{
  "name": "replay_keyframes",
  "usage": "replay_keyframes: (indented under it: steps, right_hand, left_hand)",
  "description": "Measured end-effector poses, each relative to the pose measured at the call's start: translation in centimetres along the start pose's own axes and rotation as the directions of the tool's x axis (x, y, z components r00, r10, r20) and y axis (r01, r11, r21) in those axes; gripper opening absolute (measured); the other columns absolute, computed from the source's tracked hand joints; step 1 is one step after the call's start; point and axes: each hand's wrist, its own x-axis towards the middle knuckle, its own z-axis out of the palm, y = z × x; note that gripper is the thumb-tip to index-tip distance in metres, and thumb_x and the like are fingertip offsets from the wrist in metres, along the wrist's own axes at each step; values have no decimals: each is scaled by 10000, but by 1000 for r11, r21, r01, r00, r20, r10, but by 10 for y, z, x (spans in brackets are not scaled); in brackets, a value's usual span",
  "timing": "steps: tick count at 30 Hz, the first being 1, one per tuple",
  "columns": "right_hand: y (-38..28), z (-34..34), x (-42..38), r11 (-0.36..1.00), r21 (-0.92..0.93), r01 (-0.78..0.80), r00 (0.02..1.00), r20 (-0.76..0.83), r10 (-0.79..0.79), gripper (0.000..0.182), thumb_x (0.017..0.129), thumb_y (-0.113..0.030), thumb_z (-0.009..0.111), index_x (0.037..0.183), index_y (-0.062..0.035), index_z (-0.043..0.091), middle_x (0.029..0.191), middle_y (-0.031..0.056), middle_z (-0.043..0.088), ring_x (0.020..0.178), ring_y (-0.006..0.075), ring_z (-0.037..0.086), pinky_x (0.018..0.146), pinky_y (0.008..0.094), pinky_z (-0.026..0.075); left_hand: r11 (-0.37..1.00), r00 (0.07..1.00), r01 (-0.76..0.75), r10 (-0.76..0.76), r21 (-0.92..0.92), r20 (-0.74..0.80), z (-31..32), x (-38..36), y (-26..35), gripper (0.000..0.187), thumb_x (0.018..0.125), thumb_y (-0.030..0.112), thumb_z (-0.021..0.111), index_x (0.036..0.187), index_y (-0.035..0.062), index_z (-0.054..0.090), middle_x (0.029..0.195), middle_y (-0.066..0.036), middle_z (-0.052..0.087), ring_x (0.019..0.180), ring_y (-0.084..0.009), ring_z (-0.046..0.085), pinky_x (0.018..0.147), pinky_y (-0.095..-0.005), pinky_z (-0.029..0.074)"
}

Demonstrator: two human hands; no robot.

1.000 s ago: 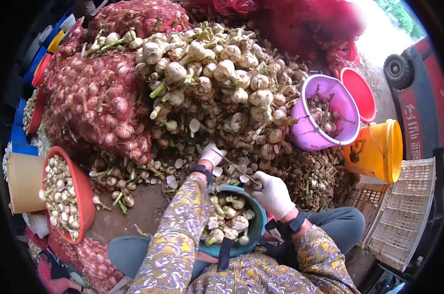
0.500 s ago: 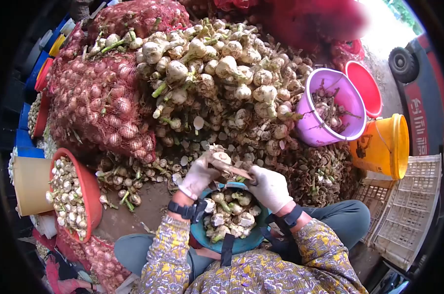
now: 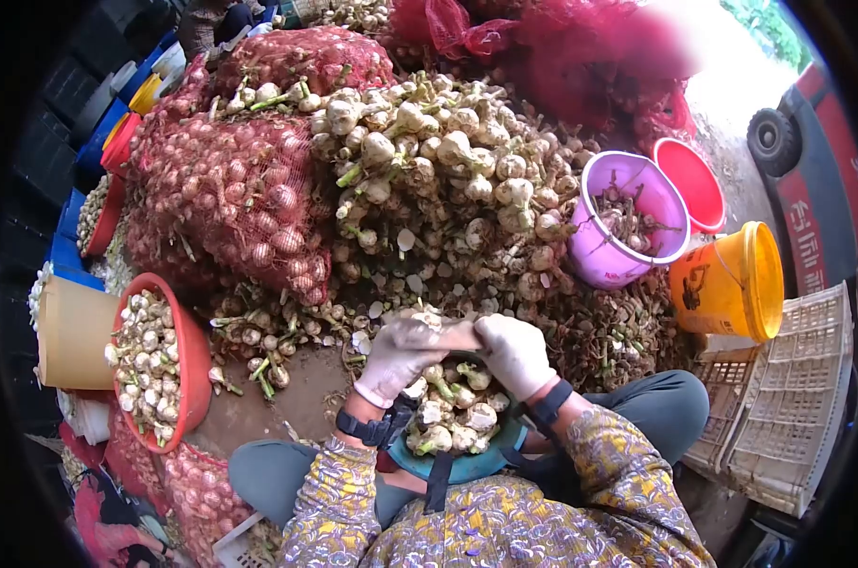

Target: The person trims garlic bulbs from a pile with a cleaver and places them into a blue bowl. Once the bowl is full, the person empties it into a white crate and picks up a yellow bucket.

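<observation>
My left hand [image 3: 401,352], in a pale glove, is closed around a garlic bulb [image 3: 429,320], whose pale top shows above the fingers. My gloved right hand [image 3: 514,352] grips a knife [image 3: 459,336]; its flat brownish blade reaches across to the bulb and is blurred. Beneath both hands, between my legs, a teal basin [image 3: 467,464] holds trimmed garlic bulbs [image 3: 457,417] with short stems. Fingers hide the knife's handle and most of the held bulb.
A heap of garlic [image 3: 467,161] rises ahead, beside red mesh sacks [image 3: 230,199]. An orange-red tub [image 3: 194,360] of garlic stands left. To the right are a purple bucket [image 3: 604,260], a yellow bucket [image 3: 732,289], a red bucket [image 3: 689,180] and plastic crates [image 3: 789,407].
The view has shifted slightly, so the heap and tubs sit further right on the left side. Both hands stay together over the basin; the blade now lies more level against the bulb.
</observation>
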Motion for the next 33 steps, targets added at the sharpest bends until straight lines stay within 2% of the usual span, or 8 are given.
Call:
replay_keyframes:
  steps: [2, 7, 12, 17, 18, 22, 24, 33]
  right_hand:
    - [35, 7, -3, 939, -110, -326, 916, 209, 343, 66, 825, -171, 629, 851, -110, 617, 745, 115, 645, 721, 335, 652, 628, 434, 516]
    - [-10, -26, 8, 970, 160, -185, 982, 57, 178, 199, 769, -196, 734, 904, -103, 623, 756, 137, 634, 728, 359, 639, 636, 424, 512]
    - [37, -17, -8, 974, 44, -221, 823, 544, 162, 260, 759, -251, 735, 949, -101, 639, 833, 153, 674, 829, 373, 652, 703, 446, 516]
    - [28, -14, -2, 904, 121, -411, 863, 372, 342, 290, 747, -249, 756, 954, -88, 632, 807, 156, 671, 810, 376, 655, 699, 446, 518]
    - [26, -14, 1, 900, 123, -418, 862, 366, 350, 290, 747, -249, 756, 954, -88, 632, 807, 156, 671, 810, 376, 655, 699, 446, 518]
    - [20, -13, 8, 905, 113, -409, 854, 395, 337, 252, 780, -251, 737, 929, -89, 616, 740, 146, 650, 764, 362, 657, 661, 439, 519]
    - [22, -12, 9, 901, 87, -425, 838, 416, 355, 279, 786, -259, 738, 997, -105, 638, 746, 140, 657, 756, 354, 662, 652, 427, 523]
    - [23, 0, 17, 868, 109, -484, 807, 439, 395, 355, 768, -243, 760, 1081, -116, 650, 786, 150, 673, 760, 353, 668, 665, 410, 529]
  left_hand:
    - [994, 994, 109, -108, 24, -34, 15, -25, 55, 569, 656, 99, 866, 1153, 22, 598, 1029, -33, 660, 946, -127, 623, 848, -271, 511]
    - [955, 994, -112, 106, 274, 40, 10, -24, 45, 426, 724, 104, 775, 1109, 34, 606, 1066, -84, 656, 940, -211, 636, 862, -315, 512]
    - [451, 832, -554, 277, 700, 481, 8, -50, 54, 337, 661, 51, 612, 953, 203, 688, 1124, -12, 682, 1103, -228, 622, 982, -423, 477]
    - [577, 839, -231, -289, 783, 461, -29, -7, 2, 738, 737, 264, 712, 1394, 42, 460, 1326, -208, 530, 1183, -311, 560, 1049, -390, 428]
    - [659, 858, 288, -500, 695, 118, -36, 24, 18, 749, 764, 243, 740, 1406, 8, 431, 1251, -202, 589, 1097, -307, 605, 974, -364, 478]
    - [611, 956, 286, -134, 738, -260, -100, 118, -103, 692, 740, 328, 744, 1308, 8, 511, 1196, -247, 630, 1134, -392, 595, 979, -407, 474]
    - [570, 844, 530, -280, 628, -458, -96, 153, -107, 659, 724, 293, 743, 1272, 0, 525, 1178, -254, 630, 1120, -399, 594, 956, -435, 481]
    - [561, 938, 286, -329, 777, -108, -107, 111, -126, 525, 734, 253, 712, 1197, 37, 592, 1096, -231, 658, 965, -389, 645, 844, -414, 520]
